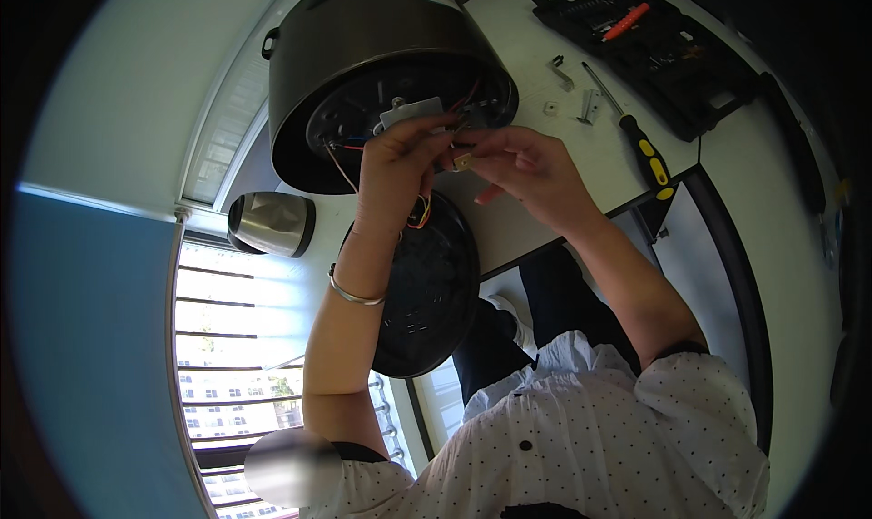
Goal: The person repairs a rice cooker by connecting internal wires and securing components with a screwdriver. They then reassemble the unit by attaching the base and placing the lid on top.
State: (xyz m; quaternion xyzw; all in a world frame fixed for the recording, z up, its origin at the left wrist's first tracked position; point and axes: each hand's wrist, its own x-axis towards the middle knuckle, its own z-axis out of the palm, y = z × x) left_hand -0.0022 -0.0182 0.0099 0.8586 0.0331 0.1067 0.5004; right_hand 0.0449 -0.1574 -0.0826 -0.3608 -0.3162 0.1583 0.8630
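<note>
A dark electric cooker lies on its side, its open underside facing me and showing wires and a metal plate. My left hand is at this opening, its thumb and fingers pinched together near thin wires; what lies between them is too small to make out. Close beside it, my right hand has thumb and forefinger closed on a small metal piece with a hole. Below the hands is a round black base cover, with yellow and red wires running near its upper edge.
On the white table to the right lie a yellow-and-black screwdriver, small metal brackets and a bent metal part. Farther back is an open black tool case with a red-handled tool. A steel kettle stands left, by the window.
</note>
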